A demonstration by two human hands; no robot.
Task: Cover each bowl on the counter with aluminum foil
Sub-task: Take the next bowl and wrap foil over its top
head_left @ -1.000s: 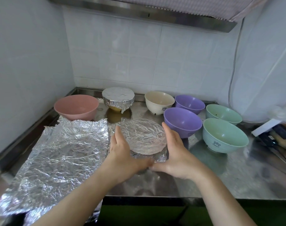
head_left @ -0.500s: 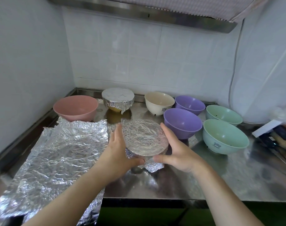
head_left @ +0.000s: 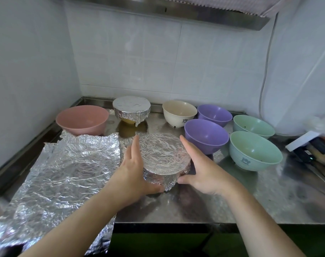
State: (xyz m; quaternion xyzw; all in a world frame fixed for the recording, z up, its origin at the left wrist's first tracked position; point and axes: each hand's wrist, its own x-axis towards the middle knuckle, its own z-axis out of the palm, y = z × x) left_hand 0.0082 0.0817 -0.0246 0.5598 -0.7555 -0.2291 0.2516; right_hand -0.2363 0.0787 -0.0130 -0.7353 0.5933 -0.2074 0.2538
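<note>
- the stainless steel counter [head_left: 250,204] ran wall to wall in a white-tiled corner, its surface mirroring what stood on it.
- a crumpled aluminum foil sheet [head_left: 61,175] lay spread on the counter's left part, its near end hanging past the front edge.
- the foil-wrapped bowl [head_left: 164,154] sat near the counter's middle front, foil drawn flat over its top and bunched down its sides; whether its base touched the steel could not be told.
- the left hand [head_left: 134,173] pressed on that bowl's left side, fingers straight and together, thumb tucked under the near foil edge.
- the right hand [head_left: 200,167] flanked the bowl's right side, fingers straight and together, thumb pointing at the foil skirt.
- a pink bowl [head_left: 82,119] stood uncovered at back left, touching the foil sheet's far edge.
- a second foil-covered bowl [head_left: 131,110] stood by the back wall, yellow showing below its foil.
- uncovered to the right: a cream bowl [head_left: 179,113], two purple bowls [head_left: 206,135] [head_left: 214,114] and two green bowls [head_left: 255,150] [head_left: 253,125].
</note>
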